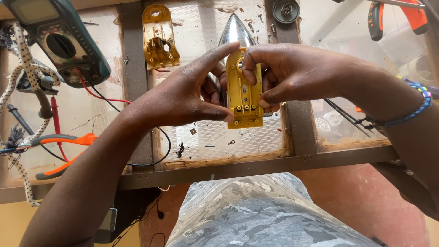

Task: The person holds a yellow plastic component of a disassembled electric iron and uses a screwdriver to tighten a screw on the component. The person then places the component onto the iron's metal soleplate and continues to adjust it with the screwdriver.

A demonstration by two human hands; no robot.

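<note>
Both hands meet above the middle of the desk (274, 165) and grip a yellow plastic housing part (244, 93), held upright between them. The left hand (183, 98) clamps it from the left, index finger stretched over its top and thumb pressed against its lower left edge. The right hand (292, 73) closes on it from the right, fingertips curled onto its upper face and thumb along its right edge; a blue beaded bracelet (418, 107) circles that wrist. Just behind the part lies a shiny metal iron soleplate (234, 29), its pointed tip aimed away from the person. A second yellow housing piece (160, 36) lies to the upper left, apart from the hands. Farther left sits a green multimeter (59, 41) with red and black leads, beside a braided white cord (20, 82) and orange-handled pliers (64, 153). Another orange-handled tool (398, 18) rests at the upper right. Small screws and bits lie scattered under the hands.
</note>
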